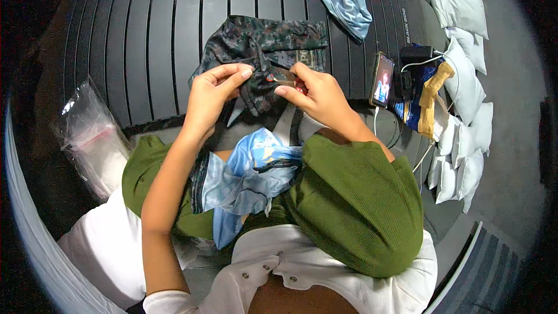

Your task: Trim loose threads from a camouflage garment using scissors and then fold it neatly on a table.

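Observation:
A dark camouflage garment [285, 38] lies bunched at the near edge of the black slatted table, part of it hanging over. My left hand [215, 90] is closed, thumb and forefinger pinched at a fold of it; any thread there is too fine to see. From the right, my right hand [318, 96] closes around what looks like small red-handled scissors [283, 77]. Their metal part points left over the cloth, and the fingers partly hide the handle. Across my lap, below both hands, rests a crumpled light-blue garment [232, 180] with dark trim.
Another shiny blue garment [343, 0] lies on the slatted table [157, 40] at the far right. A lit phone [382, 80] stands at the right edge with a cable. Several pale stuffed pieces [465, 87] line the right side. A clear plastic bag [93, 139] sits left.

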The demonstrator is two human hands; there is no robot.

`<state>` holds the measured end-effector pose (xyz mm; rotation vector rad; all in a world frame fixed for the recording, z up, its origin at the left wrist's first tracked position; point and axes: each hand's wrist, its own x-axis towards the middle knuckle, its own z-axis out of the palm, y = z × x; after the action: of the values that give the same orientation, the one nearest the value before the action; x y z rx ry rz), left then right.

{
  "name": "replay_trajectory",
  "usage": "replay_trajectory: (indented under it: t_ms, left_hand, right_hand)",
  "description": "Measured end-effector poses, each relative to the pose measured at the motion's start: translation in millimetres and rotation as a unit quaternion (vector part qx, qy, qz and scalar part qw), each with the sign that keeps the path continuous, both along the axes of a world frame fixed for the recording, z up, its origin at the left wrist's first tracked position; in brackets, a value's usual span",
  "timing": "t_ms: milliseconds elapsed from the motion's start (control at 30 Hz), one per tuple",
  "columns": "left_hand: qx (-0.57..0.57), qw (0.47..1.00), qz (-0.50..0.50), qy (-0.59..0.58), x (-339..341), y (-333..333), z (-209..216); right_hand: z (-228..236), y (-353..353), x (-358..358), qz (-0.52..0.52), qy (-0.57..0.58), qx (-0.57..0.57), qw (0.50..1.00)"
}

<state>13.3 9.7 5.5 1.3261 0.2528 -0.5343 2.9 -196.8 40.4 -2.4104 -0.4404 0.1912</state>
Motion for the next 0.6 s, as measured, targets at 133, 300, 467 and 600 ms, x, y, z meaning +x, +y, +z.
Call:
replay_trajectory:
  t_ms: [133,300,467,600]
  left_hand:
    - [-0.043,0.998,0.012,0.031,0.3,2.0,-4.5]
    - [-0.055,0.997,0.015,0.049,-0.1,0.9,-0.4]
    - [-0.106,0.992,0.017,0.07,0.3,2.6,3.3]
    - [-0.164,0.984,0.015,0.062,0.1,4.2,2.5]
  right_hand:
    - [-0.3,-0.3,-0.1,-0.007,0.013,0.011,1.0]
    - [-2.5,-2.1,-0.5,-0.011,0.019,0.008,1.0]
    - [-2.6,-2.2,-0.4,-0.025,0.06,0.005,0.998]
    - [0.1,0.2,-0.5,-0.039,0.073,0.0,0.997]
